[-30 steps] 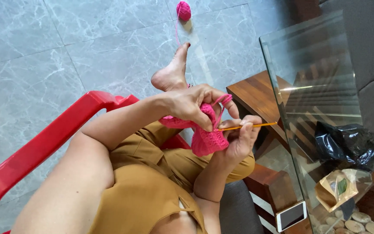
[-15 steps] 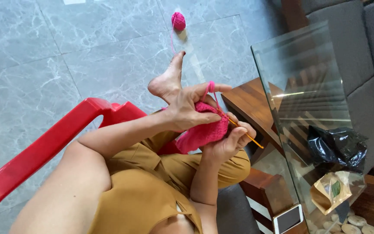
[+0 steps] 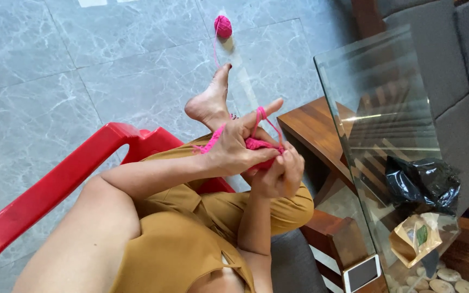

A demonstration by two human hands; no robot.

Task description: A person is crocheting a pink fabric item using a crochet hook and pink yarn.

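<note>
My left hand [image 3: 233, 147] holds a small pink crochet piece [image 3: 260, 146] above my lap. Its index finger is stretched out with a pink strand looped over it. Closed into a fist, my right hand [image 3: 282, 173] presses against the lower side of the piece. The hook it grips is hidden inside the fingers. A thin strand runs past my bare foot [image 3: 210, 103] to a pink yarn ball [image 3: 223, 26] on the grey tiled floor.
I sit in a red plastic chair [image 3: 55, 187]. A glass-topped wooden table [image 3: 375, 97] stands to the right with a black plastic bag [image 3: 422, 182], a brown paper bag [image 3: 416, 239] and a white-edged phone [image 3: 362, 273]. Behind it is a grey sofa [image 3: 451, 70].
The orange hook that stuck out of my right hand no longer shows. Both hands have drawn closer together, and my left index finger has straightened with the yarn over it.
</note>
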